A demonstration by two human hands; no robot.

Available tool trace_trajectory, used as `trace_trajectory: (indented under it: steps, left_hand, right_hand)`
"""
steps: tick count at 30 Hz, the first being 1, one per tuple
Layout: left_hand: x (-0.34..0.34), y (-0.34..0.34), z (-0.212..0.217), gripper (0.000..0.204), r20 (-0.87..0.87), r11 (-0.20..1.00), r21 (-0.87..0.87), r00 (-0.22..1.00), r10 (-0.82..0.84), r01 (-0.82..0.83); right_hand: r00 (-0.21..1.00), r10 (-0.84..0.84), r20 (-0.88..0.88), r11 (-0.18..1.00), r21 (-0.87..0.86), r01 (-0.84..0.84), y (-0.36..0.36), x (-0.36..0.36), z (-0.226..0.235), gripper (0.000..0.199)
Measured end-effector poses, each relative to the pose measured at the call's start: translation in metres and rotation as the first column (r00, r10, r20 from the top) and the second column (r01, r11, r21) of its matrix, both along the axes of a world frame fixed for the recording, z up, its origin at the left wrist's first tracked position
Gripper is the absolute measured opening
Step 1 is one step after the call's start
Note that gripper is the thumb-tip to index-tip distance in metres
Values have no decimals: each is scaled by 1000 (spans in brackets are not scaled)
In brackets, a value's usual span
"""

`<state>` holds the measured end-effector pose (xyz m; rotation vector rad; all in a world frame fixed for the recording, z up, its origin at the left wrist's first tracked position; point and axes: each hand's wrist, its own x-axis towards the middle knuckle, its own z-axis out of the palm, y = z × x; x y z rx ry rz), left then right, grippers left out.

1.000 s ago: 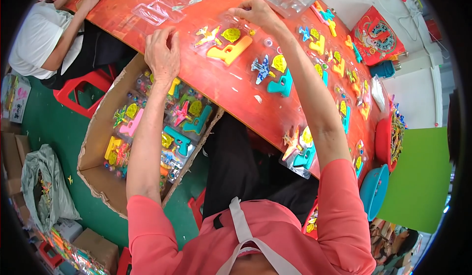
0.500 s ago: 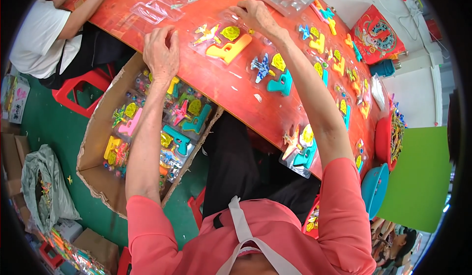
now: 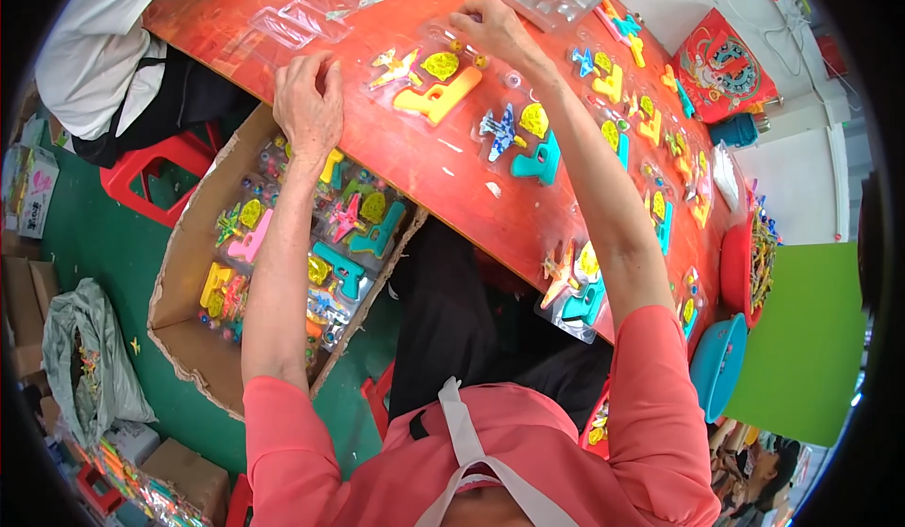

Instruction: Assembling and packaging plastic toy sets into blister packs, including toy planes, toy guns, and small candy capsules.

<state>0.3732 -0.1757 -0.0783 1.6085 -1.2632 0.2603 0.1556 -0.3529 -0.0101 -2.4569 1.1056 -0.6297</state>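
My left hand point(image 3: 309, 103) rests at the red table's near edge, thumb and fingers apart, holding nothing. My right hand point(image 3: 495, 35) is over the far end of a clear plastic blister tray, its fingers bent together; whatever they hold is hidden. That tray carries a yellow toy gun point(image 3: 437, 97), a yellow round openwork piece point(image 3: 440, 65), a mottled toy plane point(image 3: 395, 68) and small beads point(image 3: 481, 61) close under my right fingers. Right of it lies another tray's set: a teal toy gun point(image 3: 537, 161) and a blue-and-white toy plane point(image 3: 501, 133).
Below my left forearm stands an open cardboard box point(image 3: 179, 291) of filled toy packs. More filled trays run along the table's right. Empty clear trays point(image 3: 300, 25) lie at the far side. A co-worker in a white shirt point(image 3: 90, 46) is at the left beside a red stool point(image 3: 160, 173).
My right hand has shifted slightly right, and beads below it show more plainly. My left hand stays put. The co-worker at the left has leaned closer to the table.
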Motion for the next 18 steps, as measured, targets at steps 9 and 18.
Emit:
trace_trajectory:
  steps: [9, 18]
  left_hand:
    - [9, 4, -6, 21, 64, 999, 44, 998, 23, -26]
    - [2, 1, -3, 23, 55, 998, 57, 998, 15, -18]
  right_hand:
    - [984, 169, 62, 986, -8, -169, 7, 40, -6, 28]
    - [976, -8, 219, 1000, 25, 3, 3, 7, 11, 28]
